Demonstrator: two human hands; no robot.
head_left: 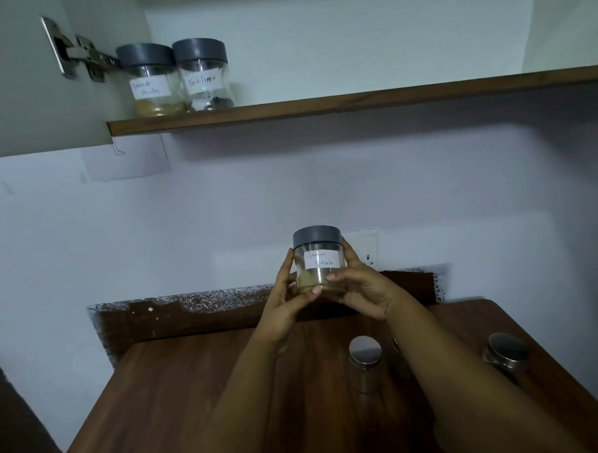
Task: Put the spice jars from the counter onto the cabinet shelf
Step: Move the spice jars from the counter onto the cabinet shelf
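Garam masala jar (pixel 319 258) held up above the table (pixel 181 395), left hand (pixel 287 302) and right hand (pixel 364 292) both wrapped round it, well below the shelf (pixel 354 102).

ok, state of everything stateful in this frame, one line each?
Garam masala jar: lidded, upright, held off the counter.
Left hand: grips the jar.
Right hand: grips the jar.
Coriander jar: lidded, on shelf.
Black pepper jar: lidded, on shelf.
Cabinet door: open.

a home kitchen: labelled spice jars (pixel 174 77) on a cabinet shelf (pixel 354 102), wooden counter (pixel 181 385).
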